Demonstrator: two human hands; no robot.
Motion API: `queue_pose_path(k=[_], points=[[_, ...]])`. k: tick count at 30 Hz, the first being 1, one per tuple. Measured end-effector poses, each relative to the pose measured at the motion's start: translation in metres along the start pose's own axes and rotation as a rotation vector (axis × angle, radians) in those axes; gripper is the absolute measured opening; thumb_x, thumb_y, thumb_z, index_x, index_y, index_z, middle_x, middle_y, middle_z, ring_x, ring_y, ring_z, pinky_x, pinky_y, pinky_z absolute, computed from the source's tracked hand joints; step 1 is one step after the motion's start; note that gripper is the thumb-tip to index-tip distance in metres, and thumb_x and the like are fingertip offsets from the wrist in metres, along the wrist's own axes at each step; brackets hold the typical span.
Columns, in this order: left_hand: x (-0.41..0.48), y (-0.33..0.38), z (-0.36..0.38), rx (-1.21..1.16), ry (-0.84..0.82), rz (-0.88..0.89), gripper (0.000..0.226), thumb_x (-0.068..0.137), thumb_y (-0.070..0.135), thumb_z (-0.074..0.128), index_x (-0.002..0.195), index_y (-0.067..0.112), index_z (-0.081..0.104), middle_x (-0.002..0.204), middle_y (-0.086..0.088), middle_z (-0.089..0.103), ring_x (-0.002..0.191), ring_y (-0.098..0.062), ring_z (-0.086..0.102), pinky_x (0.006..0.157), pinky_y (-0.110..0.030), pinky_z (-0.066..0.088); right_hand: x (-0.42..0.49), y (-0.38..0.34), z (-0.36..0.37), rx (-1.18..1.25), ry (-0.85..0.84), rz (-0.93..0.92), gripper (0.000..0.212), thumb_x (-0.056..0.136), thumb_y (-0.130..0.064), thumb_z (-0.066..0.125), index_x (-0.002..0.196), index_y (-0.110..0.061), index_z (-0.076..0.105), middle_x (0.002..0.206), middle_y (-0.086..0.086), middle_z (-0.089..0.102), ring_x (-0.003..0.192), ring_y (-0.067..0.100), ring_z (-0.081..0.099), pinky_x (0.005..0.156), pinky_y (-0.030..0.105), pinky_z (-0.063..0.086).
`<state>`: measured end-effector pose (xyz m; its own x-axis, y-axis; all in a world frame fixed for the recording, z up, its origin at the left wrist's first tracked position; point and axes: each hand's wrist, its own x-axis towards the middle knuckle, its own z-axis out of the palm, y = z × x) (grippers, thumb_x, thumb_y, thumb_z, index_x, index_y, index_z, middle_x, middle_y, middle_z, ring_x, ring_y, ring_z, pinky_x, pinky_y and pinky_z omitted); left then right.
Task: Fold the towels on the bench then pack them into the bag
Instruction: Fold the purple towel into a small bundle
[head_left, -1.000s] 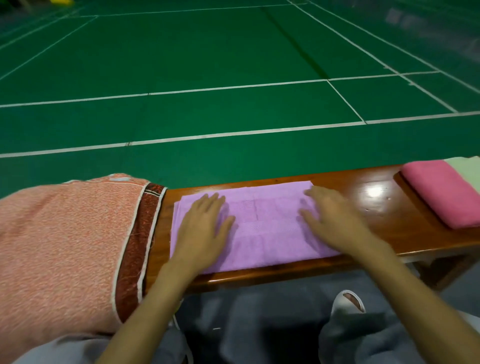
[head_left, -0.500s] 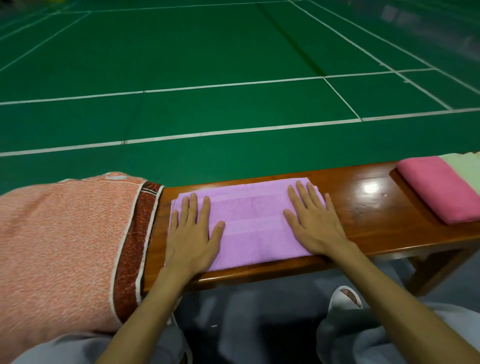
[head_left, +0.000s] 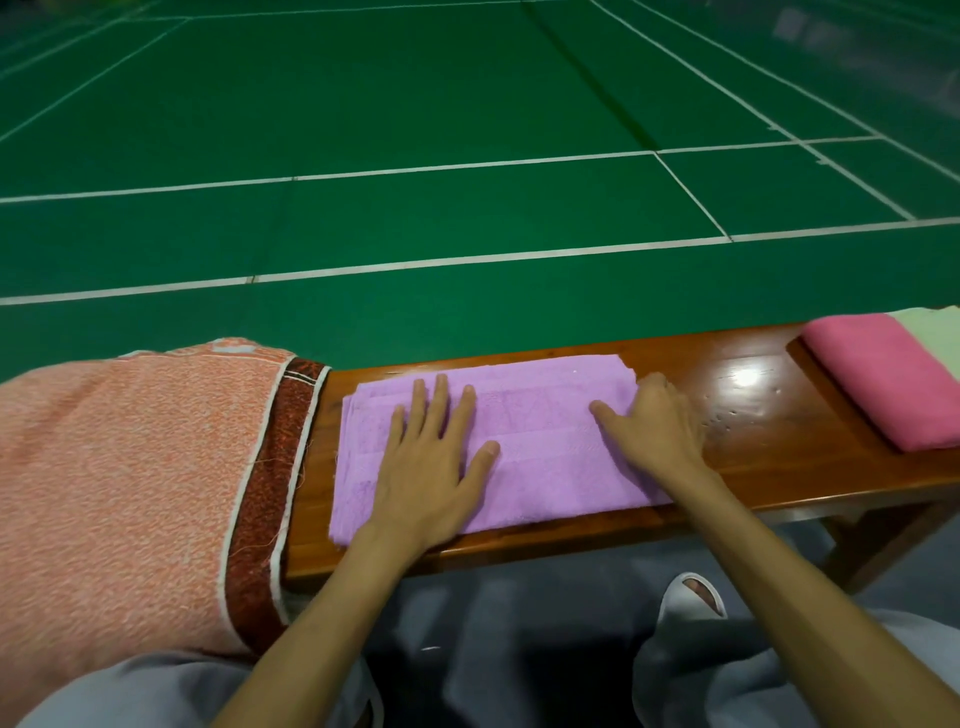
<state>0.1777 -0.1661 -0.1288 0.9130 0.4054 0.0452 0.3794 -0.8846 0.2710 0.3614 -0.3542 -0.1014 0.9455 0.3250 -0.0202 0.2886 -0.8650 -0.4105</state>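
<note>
We have the left grip (head_left: 431, 467) released, flat on the purple towel (head_left: 545, 447) on the worktop (head_left: 763, 441), right grip (head_left: 654, 431) grasping its right edge, pink towel (head_left: 883, 384) far right.

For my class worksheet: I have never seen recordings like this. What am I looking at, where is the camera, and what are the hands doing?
No machine: a person wears a camera on the head, looking down at their own bare hands. A folded purple towel lies on a wooden bench beside a green court. The left hand presses flat on it; the right hand seems to grip its right end. A pink towel and a pale towel lie further right; an orange cloth, perhaps the bag, lies left.
</note>
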Motion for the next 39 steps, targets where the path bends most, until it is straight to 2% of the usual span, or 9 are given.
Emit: queue_pose_path(k=[3, 8, 13, 17, 20, 24, 28, 35, 39], points=[[0.000, 0.010, 0.012, 0.055, -0.023, 0.030, 0.086, 0.091, 0.077, -0.006, 0.164, 0.031, -0.004, 0.170, -0.001, -0.018, 0.156, -0.024, -0.022, 0.128, -0.049, -0.006, 0.005, 0.001, -0.003, 0.036, -0.031, -0.042, 0.031, 0.097, -0.038, 0.067, 0.096, -0.010, 0.055, 0.103, 0.011, 0.064, 0.087, 0.028, 0.057, 0.060, 0.031, 0.037], [0.004, 0.022, 0.020, 0.061, -0.034, 0.028, 0.086, 0.093, 0.076, 0.001, 0.165, 0.030, -0.002, 0.171, -0.003, -0.017, 0.157, -0.026, -0.021, 0.128, -0.050, -0.008, 0.015, 0.011, -0.028, 0.398, -0.161, -0.127, 0.013, 0.103, -0.020, 0.059, 0.105, -0.014, 0.047, 0.095, -0.001, 0.053, 0.080, 0.014, 0.053, 0.063, 0.028, 0.036], [0.010, 0.040, 0.018, -0.118, -0.039, 0.046, 0.084, 0.094, 0.074, 0.005, 0.165, 0.031, 0.003, 0.172, 0.003, -0.012, 0.157, -0.016, -0.019, 0.128, -0.043, -0.008, 0.032, 0.028, -0.050, 0.642, -0.212, -0.103, 0.046, 0.095, -0.006, 0.066, 0.137, -0.015, 0.048, 0.117, 0.003, 0.061, 0.096, 0.009, 0.060, 0.075, 0.019, 0.046], [0.006, 0.045, 0.005, -0.559, 0.070, 0.094, 0.064, 0.105, 0.056, 0.039, 0.163, 0.032, 0.025, 0.170, 0.011, 0.020, 0.156, -0.003, 0.014, 0.128, -0.031, 0.012, 0.022, 0.002, -0.065, 0.876, -0.251, -0.143, 0.099, 0.086, -0.006, 0.077, 0.160, -0.038, 0.020, 0.136, 0.010, 0.059, 0.109, 0.014, 0.065, 0.091, 0.026, 0.057], [0.014, 0.057, -0.024, -1.277, 0.000, -0.183, 0.060, 0.098, 0.065, 0.050, 0.151, 0.037, 0.046, 0.151, 0.008, 0.053, 0.127, -0.008, 0.059, 0.109, -0.035, 0.047, -0.004, -0.040, -0.054, 0.877, -0.369, -0.375, 0.110, 0.076, -0.019, 0.082, 0.162, -0.040, 0.015, 0.167, -0.012, 0.025, 0.147, 0.011, 0.039, 0.115, 0.038, 0.044], [0.017, 0.035, -0.055, -1.984, -0.199, -0.410, 0.069, 0.098, 0.067, 0.048, 0.146, 0.018, 0.054, 0.139, -0.019, 0.062, 0.121, -0.036, 0.064, 0.100, -0.052, 0.052, -0.038, -0.091, -0.033, 0.991, -0.685, -0.494, 0.095, 0.096, -0.011, 0.070, 0.160, -0.048, 0.011, 0.168, -0.003, 0.026, 0.120, 0.012, 0.063, 0.086, 0.040, 0.061], [0.010, 0.008, -0.067, -1.691, -0.273, -0.631, 0.032, 0.089, 0.010, 0.072, 0.118, 0.000, 0.068, 0.106, -0.020, 0.076, 0.095, -0.028, 0.075, 0.082, -0.036, 0.061, -0.036, -0.094, -0.020, 1.112, -0.583, -0.402, 0.079, 0.099, -0.015, 0.064, 0.159, -0.045, 0.023, 0.159, 0.006, 0.041, 0.092, 0.038, 0.075, 0.071, 0.043, 0.062], [0.011, -0.022, -0.062, -1.723, -0.275, -0.580, 0.076, 0.069, -0.029, 0.059, 0.131, 0.017, 0.065, 0.124, -0.017, 0.072, 0.118, -0.038, 0.066, 0.094, -0.051, 0.058, -0.033, -0.064, 0.014, 1.010, -0.418, -0.285, 0.067, 0.090, -0.026, 0.057, 0.154, -0.036, 0.038, 0.141, 0.004, 0.058, 0.088, 0.028, 0.074, 0.069, 0.033, 0.057], [0.012, -0.037, -0.056, -1.670, -0.276, -0.547, 0.106, 0.047, -0.022, 0.060, 0.142, 0.026, 0.058, 0.141, -0.016, 0.058, 0.130, -0.040, 0.056, 0.094, -0.050, 0.057, -0.038, -0.057, 0.024, 0.947, -0.387, -0.343, 0.057, 0.100, -0.016, 0.054, 0.152, -0.033, 0.041, 0.139, 0.002, 0.059, 0.094, 0.026, 0.073, 0.076, 0.035, 0.060]])
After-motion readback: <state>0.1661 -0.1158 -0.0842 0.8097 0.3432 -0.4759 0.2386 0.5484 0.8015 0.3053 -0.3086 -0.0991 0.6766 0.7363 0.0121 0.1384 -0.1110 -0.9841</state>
